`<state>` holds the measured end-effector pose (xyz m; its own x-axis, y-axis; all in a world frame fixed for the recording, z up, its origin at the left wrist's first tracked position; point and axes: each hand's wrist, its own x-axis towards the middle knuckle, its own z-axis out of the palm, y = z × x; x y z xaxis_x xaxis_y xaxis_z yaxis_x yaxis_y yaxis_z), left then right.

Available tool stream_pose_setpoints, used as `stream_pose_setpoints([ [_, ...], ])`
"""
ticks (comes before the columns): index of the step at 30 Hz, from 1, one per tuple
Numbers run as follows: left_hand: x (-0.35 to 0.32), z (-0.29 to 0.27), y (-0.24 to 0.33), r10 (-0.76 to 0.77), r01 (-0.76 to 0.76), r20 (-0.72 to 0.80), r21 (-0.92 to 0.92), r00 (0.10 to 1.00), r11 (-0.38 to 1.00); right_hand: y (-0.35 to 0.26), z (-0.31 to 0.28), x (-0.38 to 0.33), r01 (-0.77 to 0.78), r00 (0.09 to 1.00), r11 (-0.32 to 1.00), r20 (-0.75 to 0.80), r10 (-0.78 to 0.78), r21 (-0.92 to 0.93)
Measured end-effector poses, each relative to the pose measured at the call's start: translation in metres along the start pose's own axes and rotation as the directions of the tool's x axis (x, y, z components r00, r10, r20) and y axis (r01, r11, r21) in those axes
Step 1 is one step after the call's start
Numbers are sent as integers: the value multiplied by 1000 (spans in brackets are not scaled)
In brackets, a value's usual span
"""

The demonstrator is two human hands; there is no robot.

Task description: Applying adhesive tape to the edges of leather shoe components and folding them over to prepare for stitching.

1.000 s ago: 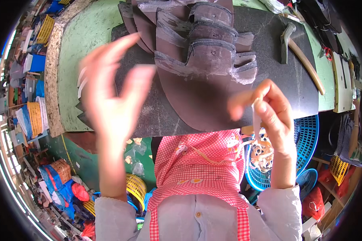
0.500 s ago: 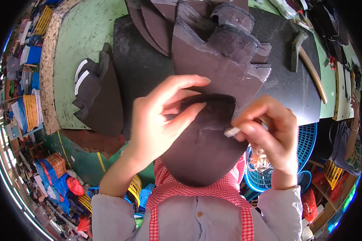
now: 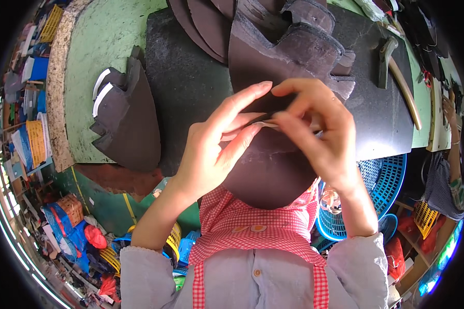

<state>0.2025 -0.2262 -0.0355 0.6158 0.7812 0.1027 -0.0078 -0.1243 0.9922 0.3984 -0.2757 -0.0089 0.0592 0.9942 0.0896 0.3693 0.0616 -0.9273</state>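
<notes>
While our left hand [image 3: 211, 149] grips a dark panel [image 3: 268, 177], our right hand [image 3: 327, 131]'s hold unclear, white-edged panels [image 3: 132, 126] at nine o'clock seem done, the twelve-o'clock stack [image 3: 265, 59] pending

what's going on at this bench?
A person's left hand holds a dark brown piece near its far edge, above the checked apron. The right hand, blurred, is at that edge too. Similar pieces lie stacked on the black board, with white-edged pieces to the left and a hammer at the right.
</notes>
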Motion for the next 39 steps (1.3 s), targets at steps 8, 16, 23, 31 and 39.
stream_pose_setpoints([
  [8,4,7,10,-87,88,-59,15,994,996,9,-30,-25,-111,991,961,37,125,-254],
  [16,18,21,30,-278,256,32,304,960,918,13,-28,-23,-216,976,952,-44,212,-215],
  [23,12,32,17,41,-40,6,380,999,924,9,-21,-34,-183,982,964,-70,173,-190],
  [31,-23,-78,61,245,312,-644,623,724,718,29,-61,-36,152,978,915,-187,-86,372],
  [39,92,-5,42,522,-370,144,856,841,360,-9,-61,-51,-288,958,699,187,219,655],
])
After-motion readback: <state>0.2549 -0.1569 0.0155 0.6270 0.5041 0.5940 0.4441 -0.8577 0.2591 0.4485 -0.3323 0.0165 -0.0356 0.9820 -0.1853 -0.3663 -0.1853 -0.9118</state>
